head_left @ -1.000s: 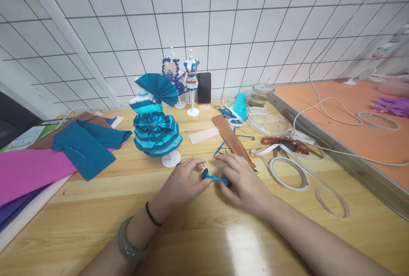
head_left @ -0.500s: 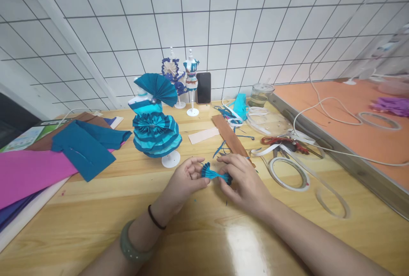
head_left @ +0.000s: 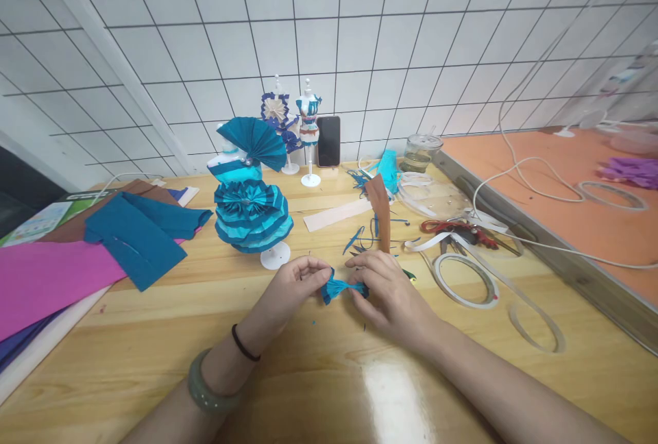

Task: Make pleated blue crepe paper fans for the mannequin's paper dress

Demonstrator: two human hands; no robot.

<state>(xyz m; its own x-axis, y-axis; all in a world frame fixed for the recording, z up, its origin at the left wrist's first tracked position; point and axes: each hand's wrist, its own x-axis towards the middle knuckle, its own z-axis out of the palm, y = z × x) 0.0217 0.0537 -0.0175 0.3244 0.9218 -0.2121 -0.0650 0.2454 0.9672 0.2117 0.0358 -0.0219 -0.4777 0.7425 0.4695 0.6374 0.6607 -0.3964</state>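
A small blue pleated paper bow (head_left: 336, 288) with darker edges is held between my two hands, a little above the wooden table. My left hand (head_left: 293, 291) pinches the upper edge of its fanned left end between thumb and fingers. Closed on the gathered middle and right part, my right hand (head_left: 398, 297) hides some of the far end. Just behind the right hand a brown paper strip (head_left: 381, 214) stands partly raised and bent. To the left stands a mini dress form wearing a blue pleated paper dress (head_left: 251, 218) with a fan-shaped piece on top.
Folded coloured paper sheets (head_left: 136, 238) lie on the left. At the back are smaller dress forms (head_left: 309, 132) and a phone (head_left: 329, 142). A tape roll (head_left: 466, 280), red-handled scissors (head_left: 457, 228), a cream strip (head_left: 336, 214) and a lidded glass jar (head_left: 421, 153) lie or stand to the right.
My left fingers have closed onto the bow's left end, which is fanned wider and tilted lower. The brown strip has swung from lying diagonally to a more upright, bent position.
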